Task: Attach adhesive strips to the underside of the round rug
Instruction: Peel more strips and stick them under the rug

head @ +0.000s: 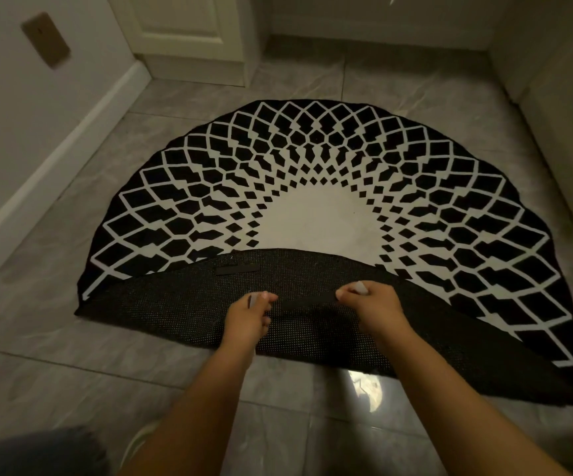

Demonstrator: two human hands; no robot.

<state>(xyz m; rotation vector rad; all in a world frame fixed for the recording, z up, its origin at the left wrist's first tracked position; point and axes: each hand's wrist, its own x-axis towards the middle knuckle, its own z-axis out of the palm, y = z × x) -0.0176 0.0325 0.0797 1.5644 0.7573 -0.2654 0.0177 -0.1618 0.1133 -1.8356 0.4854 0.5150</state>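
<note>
Both forearms reach forward — left hand (pixel 249 316) and right hand (pixel 369 305) pinch a black strip (pixel 304 304) over the rug's underside (pixel 175 310).

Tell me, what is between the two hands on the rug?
In the head view, a dark strip stretches from the left hand to the right hand, over the black mesh underside of the round rug.

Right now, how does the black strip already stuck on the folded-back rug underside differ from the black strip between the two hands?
The stuck black adhesive strip lies flat near the flap's edge on the black mesh underside of the round rug, untouched. The held black strip is stretched between the left hand and the right hand, each pinching an end, with pale backing at the fingertips. Both are dark and narrow.
</note>
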